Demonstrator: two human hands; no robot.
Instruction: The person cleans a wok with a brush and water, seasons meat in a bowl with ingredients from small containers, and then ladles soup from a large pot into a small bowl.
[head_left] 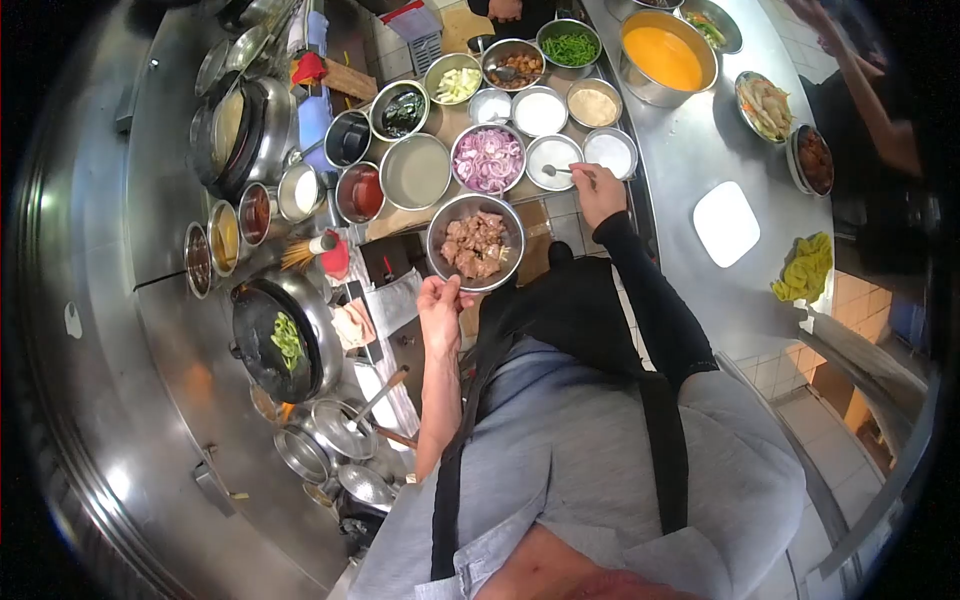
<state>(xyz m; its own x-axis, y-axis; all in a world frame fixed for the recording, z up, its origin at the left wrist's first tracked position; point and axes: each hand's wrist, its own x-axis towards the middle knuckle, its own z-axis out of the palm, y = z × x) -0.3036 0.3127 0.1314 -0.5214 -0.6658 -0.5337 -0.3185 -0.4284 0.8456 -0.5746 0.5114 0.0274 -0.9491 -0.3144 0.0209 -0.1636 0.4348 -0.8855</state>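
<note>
My left hand (441,300) grips the near rim of a metal bowl (433,240) that holds pieces of raw meat (476,246). My right hand (598,194) is closed on the handle of a small spoon (556,171). The spoon's head is over a metal bowl of white powder (551,153). Beside that stands another bowl of white powder (609,152). Sliced red onion (488,160) fills a bowl just beyond the meat. To its left is a wide pot of cloudy liquid (414,172).
Several more ingredient bowls, including chopped green beans (569,48), crowd the far counter. A pot of orange liquid (662,57) and a white square plate (727,225) rest on the right steel counter. At left, a wok (275,340) contains green vegetable pieces. Other people's arms (850,80) show at the upper right.
</note>
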